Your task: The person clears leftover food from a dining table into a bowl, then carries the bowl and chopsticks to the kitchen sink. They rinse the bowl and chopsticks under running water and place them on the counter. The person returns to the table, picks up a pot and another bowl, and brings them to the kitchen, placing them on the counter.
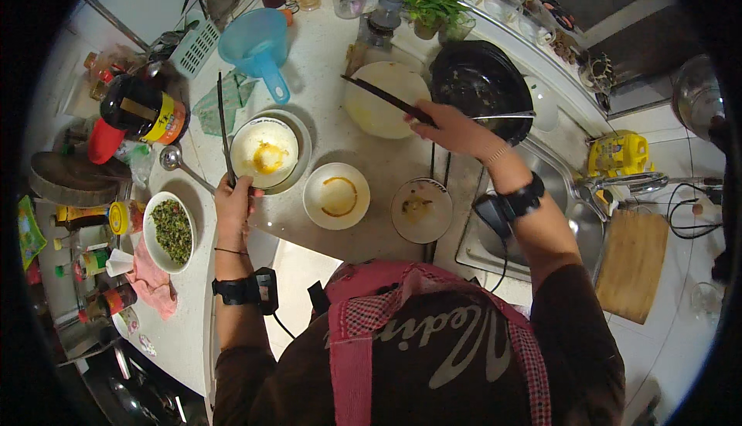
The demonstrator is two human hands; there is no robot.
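My left hand [236, 203] grips a dark chopstick [222, 118] pointing away from me, beside a white bowl [278, 136] with yellow-orange residue that sits in a larger plate or bowl [304, 142]. My right hand [443, 127] holds dark chopsticks [385, 95], their number unclear, over a pale round board or plate [377, 118]. Nearer me stand a bowl with a brown ring of liquid [336, 196] and a bowl with some scraps [422, 211]. An oval dish of chopped greens [172, 234] is left of my left hand, with a metal ladle [171, 158] behind it.
A blue plastic strainer or scoop [255, 37] and a green cloth [223, 101] lie at the back left. Jars and bottles crowd the left side. A black basin [481, 87] stands behind the steel sink [539, 165]; a wooden cutting board [632, 263] is at the right.
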